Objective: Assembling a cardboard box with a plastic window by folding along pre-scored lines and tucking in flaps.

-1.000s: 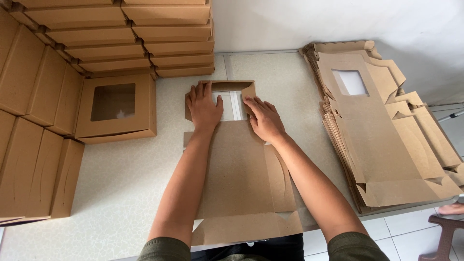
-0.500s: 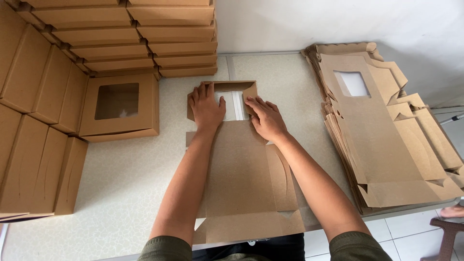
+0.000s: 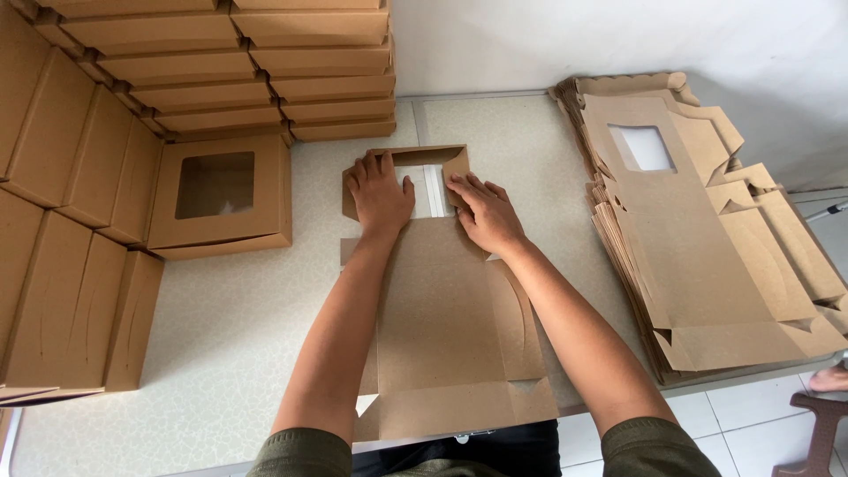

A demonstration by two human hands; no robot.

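left grip (image 3: 382, 193): flat, open, pressing box blank (image 3: 450, 327) | right grip (image 3: 485, 212): flat, open, same blank

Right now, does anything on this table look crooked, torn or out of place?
Nothing is torn or spilled. The stack of flat brown cardboard blanks on the right is fanned out unevenly and juts past the pale table edge. The flat blank under the left hand and right hand overhangs the near edge.

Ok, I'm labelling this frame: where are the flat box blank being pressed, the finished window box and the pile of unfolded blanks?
flat box blank (image 3: 450, 327), head view, bare middle panel
finished window box (image 3: 265, 190), head view, lid's right border
pile of unfolded blanks (image 3: 680, 256), head view, top sheet's centre
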